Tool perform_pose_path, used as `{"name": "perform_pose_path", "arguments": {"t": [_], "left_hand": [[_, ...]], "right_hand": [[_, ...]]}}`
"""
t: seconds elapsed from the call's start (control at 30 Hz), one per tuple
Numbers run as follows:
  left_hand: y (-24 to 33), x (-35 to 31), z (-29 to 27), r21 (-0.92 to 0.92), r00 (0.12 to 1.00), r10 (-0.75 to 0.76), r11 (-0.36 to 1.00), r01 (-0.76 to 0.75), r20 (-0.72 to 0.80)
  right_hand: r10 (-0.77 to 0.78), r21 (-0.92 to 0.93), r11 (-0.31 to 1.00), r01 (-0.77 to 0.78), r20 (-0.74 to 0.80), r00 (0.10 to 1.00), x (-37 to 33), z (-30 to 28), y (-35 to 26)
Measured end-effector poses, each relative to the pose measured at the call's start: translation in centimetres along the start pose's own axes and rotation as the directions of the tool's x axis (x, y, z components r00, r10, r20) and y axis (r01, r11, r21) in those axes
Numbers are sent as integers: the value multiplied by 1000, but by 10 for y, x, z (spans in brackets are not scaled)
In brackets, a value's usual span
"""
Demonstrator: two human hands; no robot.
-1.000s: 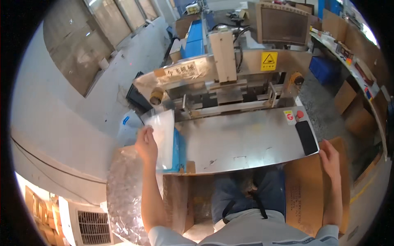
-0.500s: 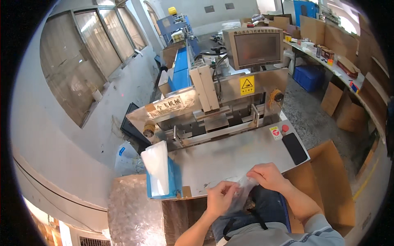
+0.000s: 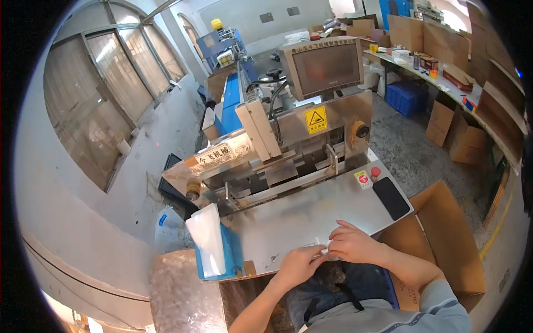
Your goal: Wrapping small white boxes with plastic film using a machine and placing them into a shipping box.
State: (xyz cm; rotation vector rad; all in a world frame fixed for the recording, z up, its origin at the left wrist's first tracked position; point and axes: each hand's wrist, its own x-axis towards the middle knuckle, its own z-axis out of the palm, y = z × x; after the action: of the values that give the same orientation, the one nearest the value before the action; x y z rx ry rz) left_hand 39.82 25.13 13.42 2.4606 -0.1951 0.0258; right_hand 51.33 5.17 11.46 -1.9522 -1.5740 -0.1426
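Above the front edge of the metal worktable [image 3: 283,222], my two hands nearly meet. My left hand [image 3: 300,265] is closed, pinching a clear plastic bag [image 3: 324,251] that shows only as a small whitish bit between the fingers. On its other side my right hand [image 3: 355,245] also has its thumb and lower fingers closed on the bag, one finger lifted. Most of the bag is hidden by the hands. To the left, a stack of white plastic sheets or bags [image 3: 205,241] leans in a blue box [image 3: 230,250].
Behind the worktable stands a machine with a screen [image 3: 327,66] and a yellow warning label [image 3: 316,120]. A black phone [image 3: 391,198] lies near a red button [image 3: 375,172]. An open cardboard box [image 3: 449,238] is at right, a plastic-lined box [image 3: 186,288] at lower left.
My hands have come closer together, and the clear bag stretched between them is now bunched up and mostly covered. The whole view has shifted slightly, moving the machine leftward in the picture.
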Motion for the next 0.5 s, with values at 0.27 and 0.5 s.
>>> {"name": "perform_pose_path", "arguments": {"t": [0.27, 0.5], "left_hand": [[-18, -6, -31, 92, 996, -92, 991, 93, -16], [-42, 15, -75, -5, 995, -75, 997, 75, 73]], "right_hand": [[136, 60, 985, -161, 302, 943, -6, -21, 37], [55, 442, 870, -218, 351, 935, 37, -20, 82]]}}
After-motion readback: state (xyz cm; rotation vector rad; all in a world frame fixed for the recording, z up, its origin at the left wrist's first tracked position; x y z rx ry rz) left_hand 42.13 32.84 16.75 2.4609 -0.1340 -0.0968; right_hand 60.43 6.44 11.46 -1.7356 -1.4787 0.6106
